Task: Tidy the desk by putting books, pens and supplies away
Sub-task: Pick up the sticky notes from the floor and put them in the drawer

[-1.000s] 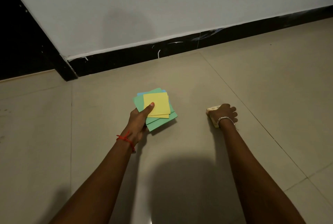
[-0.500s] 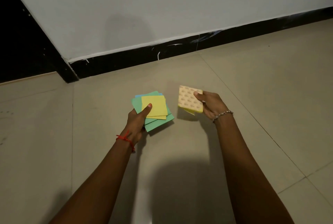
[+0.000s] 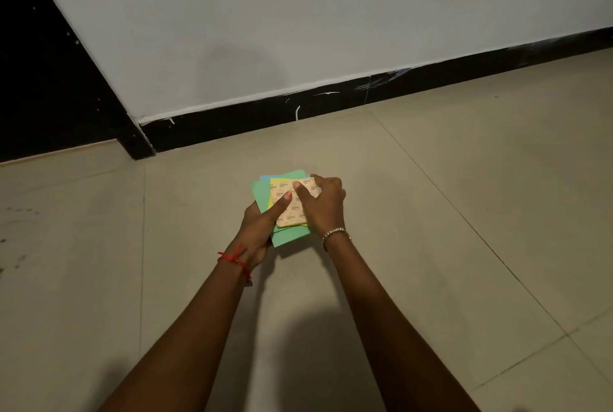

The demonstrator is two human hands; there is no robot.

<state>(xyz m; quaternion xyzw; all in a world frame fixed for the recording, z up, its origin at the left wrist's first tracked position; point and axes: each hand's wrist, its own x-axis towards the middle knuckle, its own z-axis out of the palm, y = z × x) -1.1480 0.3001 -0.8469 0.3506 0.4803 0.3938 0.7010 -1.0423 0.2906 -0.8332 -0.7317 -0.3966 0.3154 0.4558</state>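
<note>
Two bare forearms reach forward and meet at a stack of paper squares [image 3: 288, 236], held low over the beige floor tiles [image 3: 431, 212]. A red thread [image 3: 234, 259] circles the left wrist, just nearer than the stack, and a beaded bracelet [image 3: 335, 233] circles the right wrist at the stack's near right corner. The left hand [image 3: 257, 232] grips the stack from its left side, fingers underneath and thumb [image 3: 282, 204] lying across the top. The stack shows green sheets, a yellow edge and a blue corner at its far left. On top of the stack lies a tan printed pad [image 3: 293, 212]; the right hand [image 3: 323, 206] holds it from the stack's right side, fingers curled over the pad's far edge and thumb pressed on its face, almost touching the left thumb. Well beyond the stack runs a black skirting board [image 3: 265, 123] with white paint marks, and above that a white wall [image 3: 265, 30].
</note>
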